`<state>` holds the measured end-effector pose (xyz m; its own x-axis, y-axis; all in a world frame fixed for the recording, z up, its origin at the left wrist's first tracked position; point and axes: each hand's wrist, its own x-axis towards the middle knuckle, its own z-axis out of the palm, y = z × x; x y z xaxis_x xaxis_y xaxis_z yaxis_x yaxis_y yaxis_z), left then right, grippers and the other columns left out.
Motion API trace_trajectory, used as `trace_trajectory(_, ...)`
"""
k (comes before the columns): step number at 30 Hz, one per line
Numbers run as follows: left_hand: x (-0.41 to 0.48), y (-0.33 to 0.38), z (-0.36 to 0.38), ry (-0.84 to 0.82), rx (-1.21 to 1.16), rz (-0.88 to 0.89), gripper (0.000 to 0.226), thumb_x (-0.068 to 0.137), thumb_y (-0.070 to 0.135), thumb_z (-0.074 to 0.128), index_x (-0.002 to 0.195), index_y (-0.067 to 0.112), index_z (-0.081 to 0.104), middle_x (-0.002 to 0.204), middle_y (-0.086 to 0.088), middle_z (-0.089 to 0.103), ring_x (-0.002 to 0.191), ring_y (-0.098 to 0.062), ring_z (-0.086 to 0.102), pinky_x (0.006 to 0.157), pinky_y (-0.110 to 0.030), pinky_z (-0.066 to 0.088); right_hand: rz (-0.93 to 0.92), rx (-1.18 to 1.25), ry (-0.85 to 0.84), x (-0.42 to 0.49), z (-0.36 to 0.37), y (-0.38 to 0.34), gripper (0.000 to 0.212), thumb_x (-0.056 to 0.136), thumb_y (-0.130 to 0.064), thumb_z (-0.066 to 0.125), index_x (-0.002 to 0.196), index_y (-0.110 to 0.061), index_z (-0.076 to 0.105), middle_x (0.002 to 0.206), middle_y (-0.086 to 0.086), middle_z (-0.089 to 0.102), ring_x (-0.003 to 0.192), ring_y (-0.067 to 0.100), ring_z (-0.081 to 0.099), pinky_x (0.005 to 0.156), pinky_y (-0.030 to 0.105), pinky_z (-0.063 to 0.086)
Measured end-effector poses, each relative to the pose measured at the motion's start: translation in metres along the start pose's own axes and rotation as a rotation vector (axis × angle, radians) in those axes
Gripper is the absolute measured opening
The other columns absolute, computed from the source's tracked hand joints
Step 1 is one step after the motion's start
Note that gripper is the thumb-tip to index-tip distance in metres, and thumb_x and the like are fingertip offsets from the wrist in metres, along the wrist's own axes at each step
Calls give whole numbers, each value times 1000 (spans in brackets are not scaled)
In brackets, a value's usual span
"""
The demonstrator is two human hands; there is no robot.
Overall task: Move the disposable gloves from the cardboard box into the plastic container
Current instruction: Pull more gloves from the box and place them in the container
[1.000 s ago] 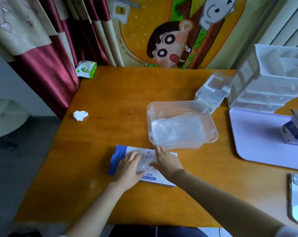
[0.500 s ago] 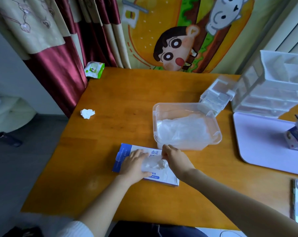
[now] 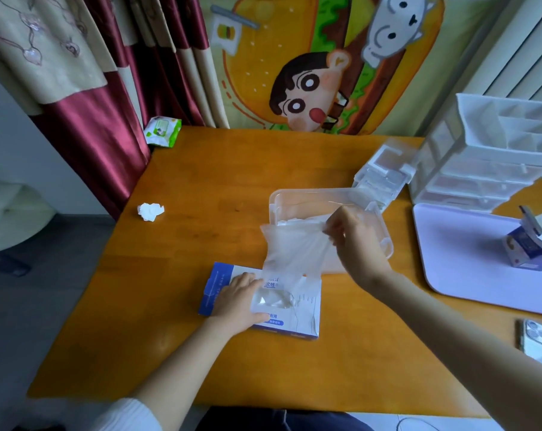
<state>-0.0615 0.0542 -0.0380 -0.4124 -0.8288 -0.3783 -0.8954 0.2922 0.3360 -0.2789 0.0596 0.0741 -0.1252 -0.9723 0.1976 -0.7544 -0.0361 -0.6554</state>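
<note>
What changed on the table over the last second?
The right hand pinched a disposable glove at the cardboard box opening and pulled it up and away, toward the plastic container. The left hand still holds the box down; box and container stayed put.

Single head cam, wide-angle, looks fwd and down from the near edge of the tabletop (image 3: 201, 188), close over both forearms; curtain (image 3: 86, 98) at far left.

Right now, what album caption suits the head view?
Right hand pulls a disposable glove from the cardboard box, left hand pressing it down.
</note>
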Motion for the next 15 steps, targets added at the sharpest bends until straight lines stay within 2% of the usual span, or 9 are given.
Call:
trace_trajectory(2, -1, 0, -2, -19, -7, 5, 77, 86, 45, 64, 150, 29, 24, 154, 5, 21, 141, -17, 22, 110, -33, 29, 40, -4, 49, 8, -7, 9, 13, 92, 2, 45, 86, -7, 51, 77, -5, 55, 69, 12, 53, 62, 27, 46)
trace_trajectory(4, 0, 1, -3, -41, -4, 2, 78, 87, 44, 64, 150, 29, 22, 155, 5, 19, 142, -16, 21, 111, -34, 28, 74, 53, 100, 15, -13, 17, 11, 96, -4, 46, 86, -11, 48, 80, 0, 58, 74, 21, 58, 69, 45, 51)
trace_trajectory(6, 1, 2, -7, -89, -11, -8, 77, 87, 40, 65, 150, 26, 23, 155, 3, 18, 142, -17, 20, 112, -34, 27, 88, 93, 117, 20, -21, 18, 12, 99, -13, 46, 87, -13, 46, 80, 2, 58, 77, 24, 59, 72, 52, 51)
trace_trajectory(8, 6, 4, -19, -170, -166, -23, 71, 87, 31, 67, 147, 21, 30, 152, -1, 24, 138, -17, 28, 108, -29, 31, 71, 118, 75, 23, -28, 15, 11, 99, -15, 46, 89, -11, 47, 80, 2, 58, 76, 20, 60, 75, 48, 52)
trace_trajectory(10, 11, 10, -42, -184, -492, -75, 63, 89, 24, 66, 143, 19, 35, 148, -5, 34, 128, -15, 40, 96, -24, 37, 57, 104, -10, 24, -31, 13, 10, 98, -13, 47, 89, -11, 49, 79, -5, 57, 71, 8, 61, 74, 41, 54)
trace_trajectory(12, 15, 22, -69, -77, -694, -74, 67, 87, 23, 69, 143, 21, 33, 144, -2, 38, 118, -11, 43, 90, -24, 37, 39, 65, -95, 24, -31, 14, 8, 97, -12, 48, 91, -12, 52, 79, -10, 57, 70, 4, 62, 74, 38, 55)
trace_trajectory(15, 20, 42, -100, 79, -856, 27, 88, 81, 20, 76, 148, 25, 20, 139, 9, 36, 117, -6, 39, 91, -18, 36, -14, 81, -218, 24, -29, 14, 7, 96, -12, 51, 94, -11, 57, 81, -7, 59, 71, 9, 65, 74, 36, 55)
